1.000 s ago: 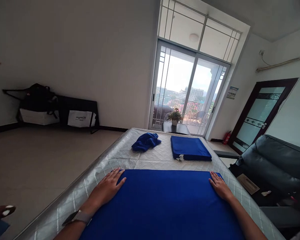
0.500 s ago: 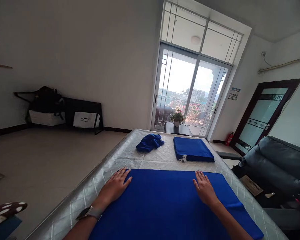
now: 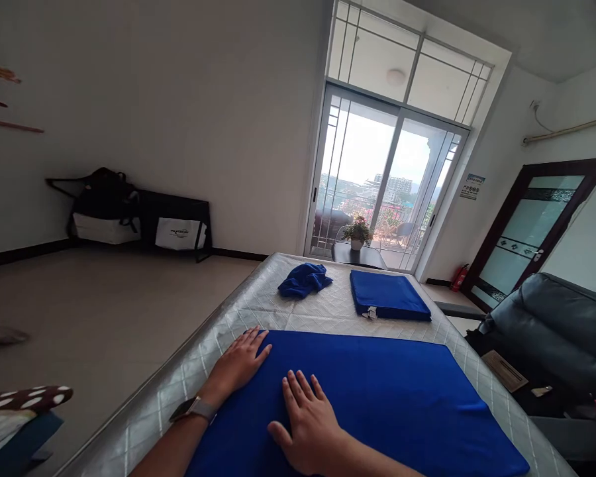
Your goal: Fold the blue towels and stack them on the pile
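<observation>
- Your left hand, lower centre-left of the frame: laid flat, palm down, at the far left corner of the cloth; fingers extended, thumb apart, nothing gripped.
- Your right hand, bottom centre: palm down over the cloth, fingers straight and a little spread, thumb held wide; nothing gripped.
- Spread blue cloth, one, bottom centre to lower right: flat beneath your hands, its far edge running across the frame, a slight crease towards the right edge; near edge out of frame.
- Mattress, pale, diamond-quilted: under the cloth, filling the lower middle.
- Crumpled blue cloth, one, centre of the frame: lying in a heap beyond the far edge of your spread cloth, apart from it.
- Folded blue stack, right of centre: squared, layered, a white tag at its near left corner; beside the heap, not touching it.
- Watch, on your left wrist, lower left of centre.
- Potted plant, centre, beyond the mattress, before the glass doors.
- Dark armchair, right edge.
</observation>
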`<state>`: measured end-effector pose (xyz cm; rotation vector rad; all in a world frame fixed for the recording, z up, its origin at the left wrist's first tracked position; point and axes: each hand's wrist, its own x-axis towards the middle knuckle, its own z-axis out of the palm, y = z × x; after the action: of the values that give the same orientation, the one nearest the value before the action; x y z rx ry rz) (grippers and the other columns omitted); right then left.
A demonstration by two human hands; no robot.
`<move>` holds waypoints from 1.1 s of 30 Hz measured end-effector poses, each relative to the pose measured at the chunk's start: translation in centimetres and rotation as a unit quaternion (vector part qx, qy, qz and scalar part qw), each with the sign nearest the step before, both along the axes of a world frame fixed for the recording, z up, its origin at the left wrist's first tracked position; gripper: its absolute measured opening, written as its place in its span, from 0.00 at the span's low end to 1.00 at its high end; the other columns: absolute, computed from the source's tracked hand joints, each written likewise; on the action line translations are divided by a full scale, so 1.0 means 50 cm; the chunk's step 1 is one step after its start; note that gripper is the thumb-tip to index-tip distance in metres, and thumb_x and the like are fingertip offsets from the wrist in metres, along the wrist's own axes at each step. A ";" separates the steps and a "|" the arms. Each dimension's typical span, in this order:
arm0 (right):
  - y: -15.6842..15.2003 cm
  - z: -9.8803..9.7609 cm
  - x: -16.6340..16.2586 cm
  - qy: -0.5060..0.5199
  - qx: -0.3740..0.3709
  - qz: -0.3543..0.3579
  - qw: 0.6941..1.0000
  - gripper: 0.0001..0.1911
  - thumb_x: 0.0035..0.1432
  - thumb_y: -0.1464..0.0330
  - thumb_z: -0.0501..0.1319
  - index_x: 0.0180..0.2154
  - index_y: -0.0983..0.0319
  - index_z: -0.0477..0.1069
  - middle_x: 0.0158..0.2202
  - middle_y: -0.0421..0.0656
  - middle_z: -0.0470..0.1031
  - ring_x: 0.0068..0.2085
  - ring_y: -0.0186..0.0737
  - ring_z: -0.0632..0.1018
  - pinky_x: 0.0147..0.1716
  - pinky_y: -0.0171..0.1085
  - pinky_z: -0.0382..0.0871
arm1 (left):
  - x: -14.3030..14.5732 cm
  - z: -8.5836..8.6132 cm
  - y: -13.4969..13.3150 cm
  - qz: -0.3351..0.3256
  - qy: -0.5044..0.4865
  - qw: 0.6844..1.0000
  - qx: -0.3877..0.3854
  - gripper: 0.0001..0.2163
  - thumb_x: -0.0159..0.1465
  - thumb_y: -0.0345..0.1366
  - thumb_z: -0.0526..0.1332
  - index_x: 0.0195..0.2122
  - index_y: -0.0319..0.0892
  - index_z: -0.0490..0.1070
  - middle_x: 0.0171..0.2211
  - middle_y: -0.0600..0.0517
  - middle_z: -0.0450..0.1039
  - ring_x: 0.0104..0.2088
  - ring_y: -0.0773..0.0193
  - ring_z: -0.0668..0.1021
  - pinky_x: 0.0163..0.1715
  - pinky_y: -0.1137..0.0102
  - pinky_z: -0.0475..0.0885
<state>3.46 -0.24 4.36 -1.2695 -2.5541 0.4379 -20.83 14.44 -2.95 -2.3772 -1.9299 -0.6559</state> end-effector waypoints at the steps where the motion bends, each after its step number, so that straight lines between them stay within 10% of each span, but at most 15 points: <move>1: -0.003 -0.002 0.011 -0.002 -0.004 -0.006 1.000 0.36 0.70 0.50 0.42 0.71 0.61 0.41 0.72 0.44 0.41 0.71 0.48 0.45 0.70 0.53 0.40 | 0.000 -0.002 0.001 0.000 -0.002 1.000 0.001 0.29 0.67 0.50 0.49 0.64 0.39 0.64 0.67 0.42 0.61 0.68 0.50 0.61 0.67 0.52 0.56; 11: -0.040 -0.017 0.232 -0.067 -0.045 -0.170 0.982 0.35 0.70 0.49 0.40 0.71 0.55 0.39 0.72 0.36 0.37 0.72 0.45 0.43 0.70 0.52 0.38 | 0.000 0.010 -0.006 0.006 -0.010 0.999 -0.034 0.30 0.68 0.53 0.46 0.66 0.40 0.61 0.69 0.43 0.57 0.68 0.49 0.59 0.67 0.51 0.55; 25: -0.084 -0.134 0.755 -0.166 0.014 -0.474 0.865 0.42 0.63 0.50 0.34 0.70 0.67 0.46 0.72 0.45 0.46 0.71 0.44 0.48 0.69 0.49 0.43 | -0.002 0.008 0.002 0.010 0.006 0.999 -0.044 0.31 0.67 0.52 0.47 0.66 0.38 0.61 0.69 0.41 0.57 0.69 0.49 0.59 0.67 0.52 0.54; 33: -0.099 -0.131 0.820 -0.194 0.020 -0.531 0.825 0.42 0.61 0.53 0.34 0.69 0.70 0.51 0.71 0.47 0.50 0.71 0.46 0.51 0.68 0.50 0.46 | 0.000 0.013 -0.001 0.007 0.013 0.999 -0.039 0.31 0.67 0.51 0.47 0.65 0.38 0.62 0.68 0.41 0.58 0.69 0.49 0.59 0.67 0.53 0.54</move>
<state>44.49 -5.21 -2.19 -2.6381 -1.6086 -0.1427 -20.85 14.40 -2.31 -2.4015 -1.9947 -0.5560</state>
